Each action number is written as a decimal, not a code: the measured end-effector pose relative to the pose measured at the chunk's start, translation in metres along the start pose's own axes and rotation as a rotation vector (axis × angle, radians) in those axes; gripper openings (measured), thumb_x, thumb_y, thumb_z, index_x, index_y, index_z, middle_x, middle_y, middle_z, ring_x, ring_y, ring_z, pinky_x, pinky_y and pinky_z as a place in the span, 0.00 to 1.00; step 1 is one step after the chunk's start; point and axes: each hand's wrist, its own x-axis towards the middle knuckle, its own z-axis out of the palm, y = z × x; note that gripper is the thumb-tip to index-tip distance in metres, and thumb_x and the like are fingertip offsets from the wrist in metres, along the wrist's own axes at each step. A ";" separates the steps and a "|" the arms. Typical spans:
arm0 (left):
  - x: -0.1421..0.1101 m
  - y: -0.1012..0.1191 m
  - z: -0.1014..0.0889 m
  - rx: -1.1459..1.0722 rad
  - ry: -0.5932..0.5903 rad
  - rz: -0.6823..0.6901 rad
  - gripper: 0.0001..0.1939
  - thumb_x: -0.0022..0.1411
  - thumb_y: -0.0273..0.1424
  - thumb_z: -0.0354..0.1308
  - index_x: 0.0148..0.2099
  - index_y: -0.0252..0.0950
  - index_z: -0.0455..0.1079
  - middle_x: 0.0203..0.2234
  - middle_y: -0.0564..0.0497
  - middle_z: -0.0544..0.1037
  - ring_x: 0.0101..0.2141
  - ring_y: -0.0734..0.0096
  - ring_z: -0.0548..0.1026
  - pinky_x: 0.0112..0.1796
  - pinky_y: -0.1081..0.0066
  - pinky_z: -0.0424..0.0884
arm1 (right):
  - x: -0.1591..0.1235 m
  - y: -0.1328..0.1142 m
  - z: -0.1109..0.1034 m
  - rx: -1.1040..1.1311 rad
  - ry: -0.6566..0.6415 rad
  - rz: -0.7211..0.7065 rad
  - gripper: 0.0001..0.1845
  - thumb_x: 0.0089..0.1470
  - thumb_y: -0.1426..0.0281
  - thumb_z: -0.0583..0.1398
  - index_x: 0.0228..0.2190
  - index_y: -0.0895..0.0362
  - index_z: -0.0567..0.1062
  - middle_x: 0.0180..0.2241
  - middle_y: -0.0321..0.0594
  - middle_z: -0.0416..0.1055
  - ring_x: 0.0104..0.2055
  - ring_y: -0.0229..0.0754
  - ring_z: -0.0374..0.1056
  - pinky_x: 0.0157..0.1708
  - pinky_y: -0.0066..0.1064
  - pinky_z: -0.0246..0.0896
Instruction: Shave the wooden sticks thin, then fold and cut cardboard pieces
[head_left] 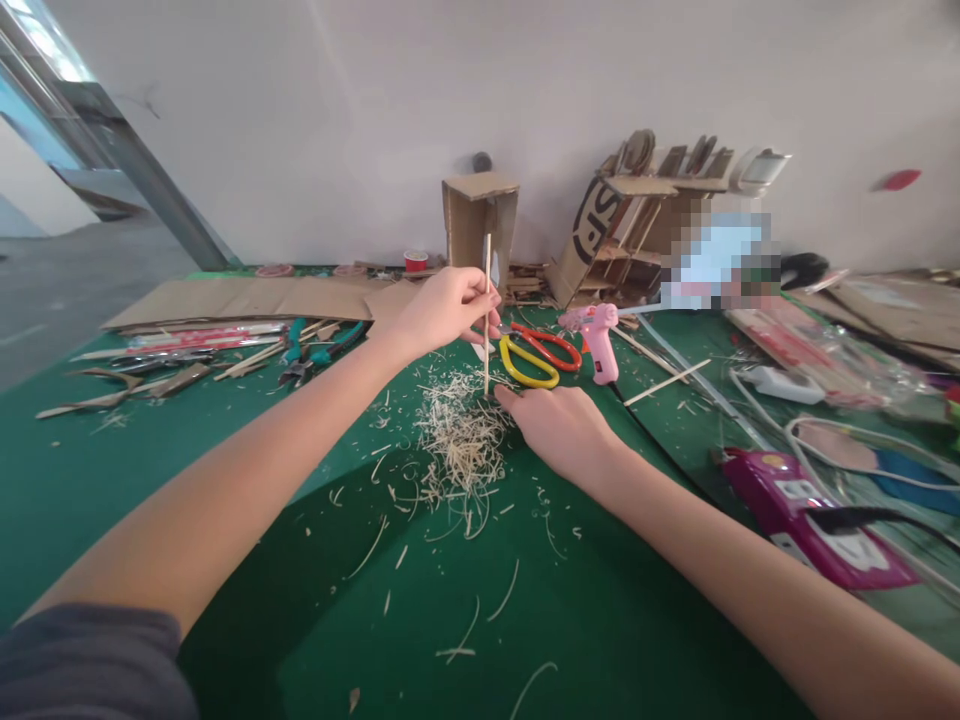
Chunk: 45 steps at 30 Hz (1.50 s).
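My left hand [457, 308] is closed in a pinch on a thin wooden stick [487, 350], which stands upright over a pile of pale wood shavings [463, 435]. Beside the stick's lower end is my right hand [559, 420], fingers curled and the index fingertip close to the wood. Whatever it may hold is hidden. Just beyond the right hand lie scissors [536, 358] with one yellow and one red handle. A pink glue gun [598, 340] rests to their right.
Behind the hands stands an open cardboard box [459, 225]; a cardboard structure [600, 235] leans at right. Pliers [300, 350] and flat cardboard [247, 300] lie at left. A purple device [795, 500] with cables sits at right on the green table [315, 600].
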 end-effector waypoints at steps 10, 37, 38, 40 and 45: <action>-0.002 0.004 -0.001 0.009 -0.012 -0.005 0.08 0.65 0.33 0.51 0.36 0.33 0.62 0.30 0.47 0.75 0.32 0.69 0.79 0.29 0.73 0.77 | -0.003 -0.003 -0.004 -0.017 -0.059 0.034 0.34 0.50 0.83 0.49 0.60 0.57 0.60 0.30 0.45 0.75 0.26 0.44 0.71 0.21 0.30 0.53; -0.002 0.006 0.002 0.002 0.005 -0.034 0.08 0.65 0.32 0.51 0.34 0.34 0.60 0.29 0.48 0.75 0.31 0.70 0.79 0.28 0.74 0.77 | -0.003 -0.004 -0.005 -0.015 -0.039 0.050 0.36 0.52 0.82 0.48 0.62 0.58 0.55 0.33 0.48 0.75 0.27 0.44 0.71 0.23 0.31 0.56; -0.002 0.006 0.002 0.002 0.003 -0.026 0.08 0.65 0.32 0.51 0.34 0.34 0.60 0.29 0.48 0.75 0.30 0.70 0.79 0.28 0.74 0.77 | -0.003 -0.004 -0.004 -0.012 -0.033 0.057 0.36 0.52 0.82 0.48 0.62 0.58 0.55 0.33 0.48 0.75 0.27 0.44 0.71 0.23 0.31 0.55; -0.002 0.006 0.002 0.000 0.001 -0.008 0.08 0.65 0.32 0.51 0.34 0.34 0.60 0.28 0.48 0.75 0.30 0.70 0.79 0.28 0.74 0.77 | -0.003 -0.004 -0.003 -0.007 -0.044 0.054 0.34 0.51 0.82 0.48 0.60 0.58 0.58 0.32 0.47 0.75 0.26 0.44 0.71 0.22 0.30 0.54; -0.002 0.003 0.001 -0.008 -0.007 -0.016 0.08 0.65 0.32 0.51 0.33 0.34 0.59 0.29 0.48 0.75 0.31 0.69 0.79 0.28 0.73 0.78 | -0.004 -0.002 0.000 -0.006 -0.029 0.022 0.34 0.52 0.81 0.49 0.60 0.57 0.58 0.31 0.45 0.75 0.26 0.43 0.70 0.21 0.30 0.51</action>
